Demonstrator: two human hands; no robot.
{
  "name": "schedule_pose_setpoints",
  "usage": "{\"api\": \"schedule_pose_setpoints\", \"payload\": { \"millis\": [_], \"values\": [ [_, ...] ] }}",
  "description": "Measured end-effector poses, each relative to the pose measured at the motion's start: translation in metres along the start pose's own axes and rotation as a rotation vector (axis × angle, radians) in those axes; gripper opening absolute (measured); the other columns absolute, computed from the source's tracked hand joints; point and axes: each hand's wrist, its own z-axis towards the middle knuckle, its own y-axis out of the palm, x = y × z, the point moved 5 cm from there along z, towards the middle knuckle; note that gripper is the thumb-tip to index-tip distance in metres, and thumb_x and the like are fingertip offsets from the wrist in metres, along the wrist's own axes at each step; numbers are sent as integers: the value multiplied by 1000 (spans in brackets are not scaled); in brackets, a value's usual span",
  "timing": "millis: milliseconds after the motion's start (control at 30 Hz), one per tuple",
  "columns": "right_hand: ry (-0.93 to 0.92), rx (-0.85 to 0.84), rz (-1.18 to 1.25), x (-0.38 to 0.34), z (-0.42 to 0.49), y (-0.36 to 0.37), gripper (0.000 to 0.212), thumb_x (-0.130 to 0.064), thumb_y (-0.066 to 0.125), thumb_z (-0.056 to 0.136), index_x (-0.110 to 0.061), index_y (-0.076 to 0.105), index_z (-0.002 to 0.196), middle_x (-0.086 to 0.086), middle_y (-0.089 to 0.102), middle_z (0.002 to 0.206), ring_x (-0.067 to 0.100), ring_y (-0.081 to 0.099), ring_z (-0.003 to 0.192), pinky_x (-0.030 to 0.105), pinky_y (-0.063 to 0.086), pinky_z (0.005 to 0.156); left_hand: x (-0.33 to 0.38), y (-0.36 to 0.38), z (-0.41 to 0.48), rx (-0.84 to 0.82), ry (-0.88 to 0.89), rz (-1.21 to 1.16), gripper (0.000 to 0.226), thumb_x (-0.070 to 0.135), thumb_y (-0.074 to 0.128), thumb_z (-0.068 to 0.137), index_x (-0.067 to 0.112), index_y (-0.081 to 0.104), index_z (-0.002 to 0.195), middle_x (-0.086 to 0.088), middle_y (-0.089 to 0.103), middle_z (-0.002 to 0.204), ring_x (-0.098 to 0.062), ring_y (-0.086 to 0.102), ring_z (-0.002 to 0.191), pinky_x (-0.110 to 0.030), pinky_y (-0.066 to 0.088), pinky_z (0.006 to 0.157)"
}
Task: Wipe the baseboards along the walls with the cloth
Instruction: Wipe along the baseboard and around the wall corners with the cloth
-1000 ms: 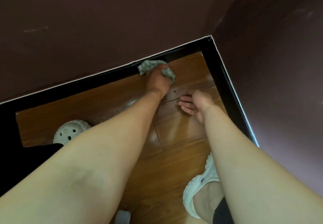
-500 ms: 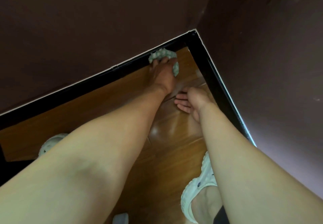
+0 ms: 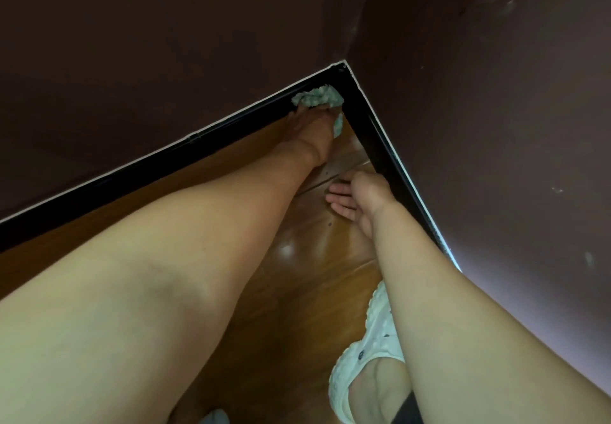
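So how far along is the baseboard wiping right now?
Done, probably: the back baseboard, since the cloth sits at its corner end; cleanliness doesn't show. In hand: the left hand holds the cloth against that corner. Left: the side baseboard beside the right hand, untouched by the cloth.

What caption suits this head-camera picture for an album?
Left hand presses a green cloth to the black baseboard at the corner; right hand rests on the floor.

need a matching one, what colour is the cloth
The cloth is pale green, white-flecked; head view.
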Motion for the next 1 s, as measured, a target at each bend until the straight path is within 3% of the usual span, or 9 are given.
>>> {"api": "schedule_pose_setpoints", "payload": {
  "millis": [100,233,333,567,700,867,1000],
  "values": [
    [-9,-28,-8,-4,-4,11,36,-21,36,105,-11,51,137,14,68,114,22,67,88,34,56,86,-4,-5,-9,53,-64,11,56,20,52,94,27,45,148,-4,45,153,-33,34,142,-44,30,115],
    [-19,-43,-21,-9,-3,22,40,-20,32,105,-11,49,139,8,67,95,19,67,78,29,55,70,-28,-3,-35,162,-225,59,33,26,53,94,25,64,126,-4,62,134,-31,49,130,-42,37,105],
    [-31,-37,-22,-9,-3,22,40,-20,31,105,-12,48,140,7,67,93,19,66,77,29,54,68,-43,1,-56,251,-304,112,26,29,53,94,20,69,112,-6,68,121,-32,54,122,-42,39,100],
    [9,-32,-57,3,-3,9,36,-21,35,106,-10,49,137,14,66,114,22,65,87,33,53,81,-49,8,-51,334,-193,-53,39,17,50,96,15,61,133,-9,60,138,-35,53,126,-37,42,106],
    [15,-4,-54,5,2,0,35,-20,39,105,-10,52,136,15,67,116,21,66,83,33,55,83,-43,18,-30,219,-92,-108,49,16,48,95,22,54,143,-9,56,144,-32,50,132,-36,42,110],
    [17,-3,-34,3,1,4,34,-18,38,105,-9,53,134,14,67,112,21,66,83,35,55,88,-32,7,-15,192,-112,-358,40,22,49,98,24,59,137,-10,60,139,-29,57,125,-27,43,104],
    [-3,-31,-58,2,-3,21,35,-18,34,105,-9,51,134,13,65,107,22,65,82,36,53,88,-45,-3,-34,450,-223,-692,18,14,63,92,18,65,109,-8,66,117,-21,63,104,-23,48,91]
  ]
}}
